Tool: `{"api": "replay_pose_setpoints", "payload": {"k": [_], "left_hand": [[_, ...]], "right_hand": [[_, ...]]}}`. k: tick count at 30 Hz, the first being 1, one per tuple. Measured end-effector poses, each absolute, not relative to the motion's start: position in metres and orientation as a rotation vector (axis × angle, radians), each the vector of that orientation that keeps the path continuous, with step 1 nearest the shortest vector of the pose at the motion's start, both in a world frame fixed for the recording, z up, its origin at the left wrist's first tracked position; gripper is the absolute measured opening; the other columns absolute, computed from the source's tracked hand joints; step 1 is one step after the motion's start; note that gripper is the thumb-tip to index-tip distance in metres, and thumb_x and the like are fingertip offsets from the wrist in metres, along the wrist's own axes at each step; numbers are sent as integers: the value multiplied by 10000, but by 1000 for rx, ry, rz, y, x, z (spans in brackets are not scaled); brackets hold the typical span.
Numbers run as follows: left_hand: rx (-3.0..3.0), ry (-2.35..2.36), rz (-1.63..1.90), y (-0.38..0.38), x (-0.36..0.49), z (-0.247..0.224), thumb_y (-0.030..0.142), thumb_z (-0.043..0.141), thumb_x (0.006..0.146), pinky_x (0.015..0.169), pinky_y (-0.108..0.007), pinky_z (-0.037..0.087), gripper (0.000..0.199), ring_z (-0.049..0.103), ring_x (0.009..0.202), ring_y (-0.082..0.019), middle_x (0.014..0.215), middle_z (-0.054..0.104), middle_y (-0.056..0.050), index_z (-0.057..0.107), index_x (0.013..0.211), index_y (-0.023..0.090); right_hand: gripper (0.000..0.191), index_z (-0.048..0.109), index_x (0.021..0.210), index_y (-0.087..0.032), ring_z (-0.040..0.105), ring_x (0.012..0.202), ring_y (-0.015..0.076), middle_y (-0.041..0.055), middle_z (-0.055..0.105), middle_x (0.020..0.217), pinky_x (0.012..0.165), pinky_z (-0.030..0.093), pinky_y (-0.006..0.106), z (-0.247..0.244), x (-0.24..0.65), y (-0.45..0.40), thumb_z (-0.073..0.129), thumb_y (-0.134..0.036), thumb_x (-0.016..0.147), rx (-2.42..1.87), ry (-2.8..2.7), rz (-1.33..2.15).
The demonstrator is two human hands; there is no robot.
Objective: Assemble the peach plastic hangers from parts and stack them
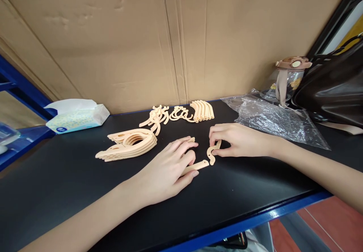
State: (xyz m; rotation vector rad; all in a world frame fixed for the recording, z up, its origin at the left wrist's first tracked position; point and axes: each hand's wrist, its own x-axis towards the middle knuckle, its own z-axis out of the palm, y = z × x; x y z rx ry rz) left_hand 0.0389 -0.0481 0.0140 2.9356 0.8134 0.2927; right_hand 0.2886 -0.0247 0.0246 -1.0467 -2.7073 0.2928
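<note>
My left hand (172, 167) lies over a flat beige plastic piece (200, 165), its fingers curled round it on the black table; the piece's holed end sticks out to the right. A second beige tip (192, 140) shows at my left fingertips. Right of it, my right hand (227, 140) pinches a curved, S-shaped beige piece (210, 153) between thumb and fingers. That piece's lower end is close to the holed end of the flat piece. Left of my left hand sits a stack of beige hanger-like shapes (130, 146).
Along the back lie a pile of beige parts (157, 116), curved hooks (180, 112) and a row of curved arms (202, 110). A tissue pack (78, 117) is at left. Plastic bags (272, 117), a bottle (289, 80) and a dark bag (334, 85) stand right, before a cardboard wall (127, 47).
</note>
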Motion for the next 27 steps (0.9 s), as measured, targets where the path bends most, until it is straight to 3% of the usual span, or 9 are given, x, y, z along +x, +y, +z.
{"api": "replay_pose_setpoints", "payload": {"k": [7,12,19,24,27], "left_hand": [[2944,811,276,-47,40,13,251,458,938,1073,-429,372,137,313,1353,-241,1285,509,-107,513,833,181],[2974,794,303,-48,41,15,241,457,935,1049,-441,402,132,360,1330,-262,1274,528,-112,535,850,177],[3015,791,294,-49,42,16,232,441,941,1038,-452,414,148,384,1319,-272,1284,533,-120,548,859,171],[3047,779,292,-47,41,13,243,433,947,1053,-459,395,168,365,1335,-280,1314,520,-120,535,837,169],[3060,786,278,-46,39,12,252,426,952,1063,-462,381,174,379,1325,-275,1312,521,-124,528,840,166]], "right_hand": [[330,642,877,-172,585,820,149,28,628,890,697,412,264,21,288,-22,463,-443,932,-957,-2730,200],[383,626,889,-165,566,805,155,44,609,859,700,399,273,20,287,-22,324,-376,992,-912,-2739,71],[358,534,789,-170,502,632,112,4,554,757,583,331,245,14,284,-23,290,-319,1005,-1040,-2740,163],[189,462,876,-191,460,580,111,-11,577,777,537,284,245,10,282,-27,306,-210,982,-1104,-2695,127],[264,458,869,-194,492,585,118,-5,591,771,548,293,247,13,280,-31,280,-335,1003,-1116,-2681,185]]}}
